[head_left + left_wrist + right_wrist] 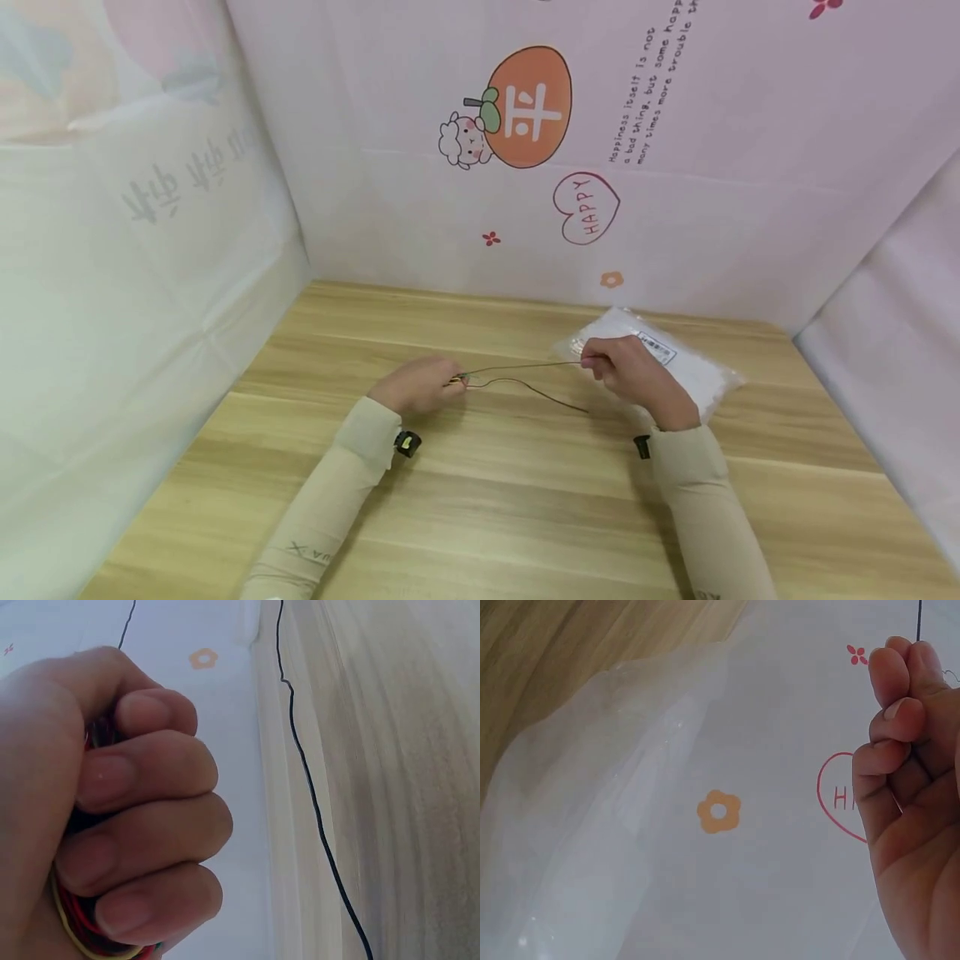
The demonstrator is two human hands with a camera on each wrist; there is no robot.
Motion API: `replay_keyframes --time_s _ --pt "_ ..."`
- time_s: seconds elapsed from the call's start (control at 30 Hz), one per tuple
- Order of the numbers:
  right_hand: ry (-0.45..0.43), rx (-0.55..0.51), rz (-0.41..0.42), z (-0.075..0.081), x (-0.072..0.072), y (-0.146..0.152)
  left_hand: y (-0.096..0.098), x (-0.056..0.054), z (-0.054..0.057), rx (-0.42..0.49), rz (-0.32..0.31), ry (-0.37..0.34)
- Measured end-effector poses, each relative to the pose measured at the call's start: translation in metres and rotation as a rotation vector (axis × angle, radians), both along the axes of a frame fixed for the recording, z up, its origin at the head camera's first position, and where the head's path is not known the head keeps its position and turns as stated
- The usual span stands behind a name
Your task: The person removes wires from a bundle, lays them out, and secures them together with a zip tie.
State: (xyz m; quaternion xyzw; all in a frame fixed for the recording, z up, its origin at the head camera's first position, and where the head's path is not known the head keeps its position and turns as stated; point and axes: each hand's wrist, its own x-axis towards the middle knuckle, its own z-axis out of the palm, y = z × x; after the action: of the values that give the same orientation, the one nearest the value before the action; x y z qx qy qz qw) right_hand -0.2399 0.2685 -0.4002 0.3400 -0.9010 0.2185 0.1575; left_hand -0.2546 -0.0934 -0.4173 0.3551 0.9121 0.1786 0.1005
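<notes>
- Two hands share the wires in the head view, over the wooden table (487, 517): the left hand (420, 385) grips a bundle of thin coloured wires (456, 380), and the right hand (626, 371) holds one taut strand (525, 367), nearly straight between them. A loose dark strand (536, 390) wavers rightward, its tip free. The clear plastic package (693, 379) lies behind the right hand.
- Left wrist view: the fingers curl round the bundle, with red, yellow and black showing at the palm's lower edge. The wires look light and flexible, apt to tangle and keep a kink; a whole-palm grip seems right.
- Right wrist view: thumb and fingertips pinch the strand. Something so fine probably slips easily, so a fingertip pinch suits it; a hard tug could damage it.
</notes>
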Motion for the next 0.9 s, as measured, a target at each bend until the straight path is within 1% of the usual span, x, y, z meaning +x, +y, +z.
replay_keyframes --time_s 0.13,0.33,0.4,0.53,0.63,0.9 --pt "-0.030 0.015 -0.016 -0.002 -0.002 0.005 -0.003 -0.002 0.000 0.004 -0.017 0.021" --pt "-0.070 0.034 -0.023 -0.004 -0.004 0.008 -0.019 -0.004 -0.001 -0.030 0.022 0.042" --pt "-0.075 0.041 -0.017 -0.004 -0.003 0.009 -0.024 -0.004 -0.002 -0.041 0.023 0.044" --pt "-0.083 0.047 0.001 -0.005 -0.004 0.008 -0.035 -0.005 -0.003 -0.050 0.046 0.012" --pt "-0.095 0.050 -0.021 -0.005 -0.004 0.009 -0.043 -0.007 -0.001 -0.052 0.080 -0.018" --pt "-0.160 0.076 -0.077 -0.004 -0.005 0.013 -0.056 -0.013 0.002 -0.036 0.098 -0.114"
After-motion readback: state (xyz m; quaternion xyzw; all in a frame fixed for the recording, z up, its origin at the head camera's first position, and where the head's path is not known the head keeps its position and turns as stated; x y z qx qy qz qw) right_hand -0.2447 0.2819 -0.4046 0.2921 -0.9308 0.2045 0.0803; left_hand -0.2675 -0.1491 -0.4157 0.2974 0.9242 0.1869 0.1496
